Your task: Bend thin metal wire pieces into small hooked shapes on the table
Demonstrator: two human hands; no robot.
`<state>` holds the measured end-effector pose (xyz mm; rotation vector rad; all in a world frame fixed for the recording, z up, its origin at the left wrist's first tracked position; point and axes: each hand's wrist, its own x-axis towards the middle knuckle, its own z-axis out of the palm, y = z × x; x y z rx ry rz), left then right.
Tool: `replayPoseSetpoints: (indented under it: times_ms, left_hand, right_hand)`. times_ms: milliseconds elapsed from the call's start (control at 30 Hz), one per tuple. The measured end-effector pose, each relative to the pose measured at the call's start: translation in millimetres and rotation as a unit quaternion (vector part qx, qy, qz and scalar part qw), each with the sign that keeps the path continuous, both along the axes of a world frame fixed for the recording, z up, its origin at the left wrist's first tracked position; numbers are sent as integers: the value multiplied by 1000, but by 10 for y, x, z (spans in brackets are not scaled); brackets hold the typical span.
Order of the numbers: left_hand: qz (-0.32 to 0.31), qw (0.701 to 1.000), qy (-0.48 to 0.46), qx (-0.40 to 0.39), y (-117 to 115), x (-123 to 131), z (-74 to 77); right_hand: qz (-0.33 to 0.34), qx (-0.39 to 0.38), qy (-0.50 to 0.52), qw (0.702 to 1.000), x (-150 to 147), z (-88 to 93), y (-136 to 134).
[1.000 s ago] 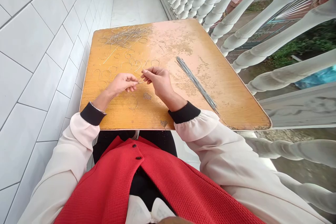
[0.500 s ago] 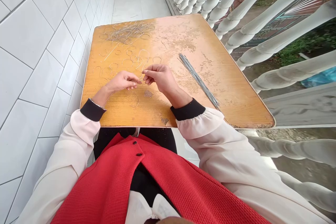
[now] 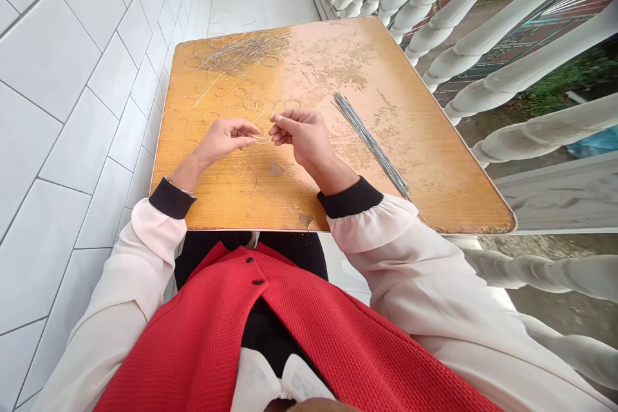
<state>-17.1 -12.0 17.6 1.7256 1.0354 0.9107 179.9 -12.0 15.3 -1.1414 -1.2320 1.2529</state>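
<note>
My left hand (image 3: 223, 140) and my right hand (image 3: 303, 135) are held close together above the middle of a worn wooden table (image 3: 434, 167). Both pinch the ends of one thin piece of wire (image 3: 259, 138) between thumb and fingers. Several bent wire hooks (image 3: 244, 106) lie scattered on the table just beyond my hands. One more hook (image 3: 250, 179) lies just in front of my left hand.
A tangled heap of wire (image 3: 239, 51) sits at the table's far left. A bundle of straight wires (image 3: 371, 143) lies diagonally to the right of my right hand. A white tiled wall (image 3: 72, 77) runs along the left, a white balustrade (image 3: 483, 45) along the right.
The view has tilted a little, so the table sits higher in the frame. My hands stay together on the wire, with only small finger movements.
</note>
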Motion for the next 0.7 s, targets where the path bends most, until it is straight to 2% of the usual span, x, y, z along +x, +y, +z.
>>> replayPoseSetpoints:
  times_ms: [167, 333, 400, 467, 567, 700]
  left_hand:
    - [24, 995, -77, -57, -11, 18, 2]
    - [40, 998, -42, -40, -59, 89, 11]
    - [63, 998, 17, 6, -73, 122, 3]
    - [86, 986, 109, 88, -90, 159, -8]
    - [91, 940, 265, 193, -127, 222, -25]
    - [43, 893, 377, 242, -185, 307, -55]
  right_hand:
    - [-7, -7, 25, 1000, 9, 10, -9]
    - [-41, 14, -12, 999, -20, 8, 19]
    - [-60, 32, -37, 997, -38, 0, 31]
    - [-71, 44, -55, 995, -54, -11, 38]
    - [-81, 54, -64, 993, -69, -32, 45]
    - [-95, 54, -48, 993, -61, -58, 70]
